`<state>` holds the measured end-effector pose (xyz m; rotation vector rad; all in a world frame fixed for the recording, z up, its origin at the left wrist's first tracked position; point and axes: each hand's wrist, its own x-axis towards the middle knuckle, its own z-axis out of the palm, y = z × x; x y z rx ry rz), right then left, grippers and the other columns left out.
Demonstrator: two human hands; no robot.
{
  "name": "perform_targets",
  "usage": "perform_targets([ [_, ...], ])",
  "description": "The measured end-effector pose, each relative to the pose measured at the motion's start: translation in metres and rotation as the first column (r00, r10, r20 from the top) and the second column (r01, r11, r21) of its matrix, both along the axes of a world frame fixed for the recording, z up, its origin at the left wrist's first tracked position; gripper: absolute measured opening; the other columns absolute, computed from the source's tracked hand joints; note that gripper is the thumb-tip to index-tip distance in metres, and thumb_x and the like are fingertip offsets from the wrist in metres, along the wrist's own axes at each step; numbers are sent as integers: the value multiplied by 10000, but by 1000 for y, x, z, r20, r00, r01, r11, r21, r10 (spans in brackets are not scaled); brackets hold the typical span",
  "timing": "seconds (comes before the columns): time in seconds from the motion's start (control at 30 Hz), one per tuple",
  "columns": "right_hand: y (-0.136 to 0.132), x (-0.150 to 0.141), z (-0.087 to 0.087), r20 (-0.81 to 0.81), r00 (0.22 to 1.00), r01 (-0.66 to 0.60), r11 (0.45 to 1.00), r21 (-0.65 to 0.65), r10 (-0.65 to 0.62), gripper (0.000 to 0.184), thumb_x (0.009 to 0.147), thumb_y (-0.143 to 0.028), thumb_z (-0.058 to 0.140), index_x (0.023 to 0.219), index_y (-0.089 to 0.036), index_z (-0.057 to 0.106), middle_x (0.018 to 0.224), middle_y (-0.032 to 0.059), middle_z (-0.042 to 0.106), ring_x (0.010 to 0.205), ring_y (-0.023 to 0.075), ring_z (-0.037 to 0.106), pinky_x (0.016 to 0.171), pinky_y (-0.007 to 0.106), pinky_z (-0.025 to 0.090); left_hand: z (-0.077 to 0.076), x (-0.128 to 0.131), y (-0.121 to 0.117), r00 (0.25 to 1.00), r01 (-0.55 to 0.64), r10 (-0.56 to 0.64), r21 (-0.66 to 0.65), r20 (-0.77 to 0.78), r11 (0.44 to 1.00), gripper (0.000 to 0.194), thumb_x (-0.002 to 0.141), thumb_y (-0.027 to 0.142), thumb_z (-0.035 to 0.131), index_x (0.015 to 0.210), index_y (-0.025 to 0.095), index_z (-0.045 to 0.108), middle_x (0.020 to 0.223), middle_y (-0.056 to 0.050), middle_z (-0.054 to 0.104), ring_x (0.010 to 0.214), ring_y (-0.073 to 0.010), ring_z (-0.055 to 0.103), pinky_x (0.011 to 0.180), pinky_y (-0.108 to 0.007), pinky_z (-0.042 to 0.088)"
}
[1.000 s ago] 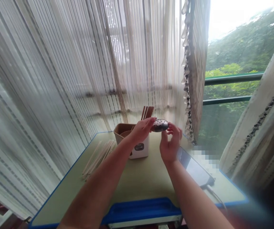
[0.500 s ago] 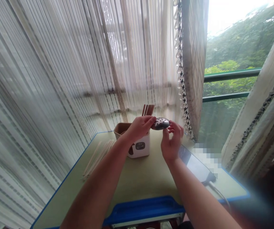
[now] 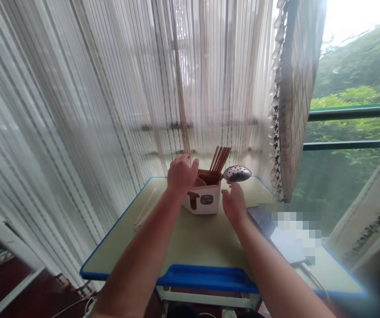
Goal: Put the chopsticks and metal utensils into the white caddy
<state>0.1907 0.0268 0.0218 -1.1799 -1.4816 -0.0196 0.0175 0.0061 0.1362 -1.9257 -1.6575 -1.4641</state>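
Perforated ladle [image 3: 238, 173] sits just above right hand [image 3: 235, 205].

Perforated ladle [image 3: 238, 173]: smooth grey metal, by which light is thrown back in a soft gloss.
Container [image 3: 206, 208]: smooth, pale walls, plastic-looking, by which only a faint sheen is given.
Chopsticks [image 3: 223, 158]: reddish-brown, wood-like, finish blurred.
Pale sticks at left [image 3: 145, 206]: bare wood by appearance, matt.
Tabletop [image 3: 196, 243]: smooth and low in sheen; edged at the near side in blue plastic-looking trim [image 3: 206, 276].
Flat device at right [image 3: 287, 245]: glossy, glass-like face, in which brightness is mirrored.
Far curtain [image 3: 110, 88]: thin, see-through cloth, woven in stripes.
Railing at far right [image 3: 355, 114]: smooth, seemingly painted metal.
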Motion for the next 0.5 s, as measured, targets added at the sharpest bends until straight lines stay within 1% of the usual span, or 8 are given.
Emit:
perform_targets([
  [0.07,1,-5,-6,5,995,-101,993,-66,102,311,800,-230,403,1077,-167,529,1014,102,598,938,224,544,804,388,441,-28,-10,-5,991,-112,101,129,91,985,452,863,440,388,1165,125,503,1196,-162,530,1165,-260,445,986,-404,326],
  [0.1,1,-7,-7,2,991,-134,986,-96,135,318,810,-234,391,1089,-180,533,1017,92,612,924,214,560,778,362,451,-42,-15,-6,985,-145,128,150,119,978,473,867,441,376,1205,123,470,1245,-163,497,1210,-254,408,1016,-400,297],
  [0.17,-1,-9,-8,-9,986,-164,975,-150,164,326,822,-236,371,1098,-205,541,995,71,641,872,201,593,712,324,461,-68,-23,-2,966,-187,167,84,199,979,546,863,483,361,1256,108,418,1303,-178,451,1249,-259,375,1032,-396,282],
  [0.23,-4,-9,-8,-8,985,-171,968,-182,173,335,822,-238,376,1110,-232,547,991,55,660,842,198,615,683,313,461,-85,-29,6,930,-144,162,-79,330,986,582,875,523,289,1279,115,390,1297,-184,466,1229,-256,415,984,-380,339],
  [0.3,-5,-8,-6,-9,981,-190,962,-194,193,353,821,-258,402,1148,-255,536,1008,48,668,852,205,630,690,319,467,-92,-32,14,915,-32,99,-173,391,984,611,867,566,268,1280,133,389,1258,-174,510,1180,-258,469,929,-369,380],
  [0.37,-6,-8,-6,-6,975,-219,953,-208,222,403,807,-311,460,1205,-266,500,1015,48,670,872,219,636,696,330,476,-93,-32,19,902,45,47,-201,430,979,612,859,593,255,1246,149,422,1185,-155,567,1099,-255,529,870,-357,404],
  [0.43,-5,-8,-6,4,972,-229,947,-224,236,470,773,-357,521,1232,-264,480,987,50,675,868,235,640,686,340,482,-91,-30,18,881,51,49,-198,471,979,599,862,599,228,1182,153,467,1104,-139,606,1015,-250,566,812,-343,414],
  [0.5,-5,-7,-6,16,970,-233,947,-222,242,469,756,-355,537,1215,-268,497,956,44,678,854,238,642,681,341,482,-88,-29,15,855,-1,107,-204,508,979,597,866,599,198,1112,148,501,1041,-136,621,952,-248,579,763,-336,411],
])
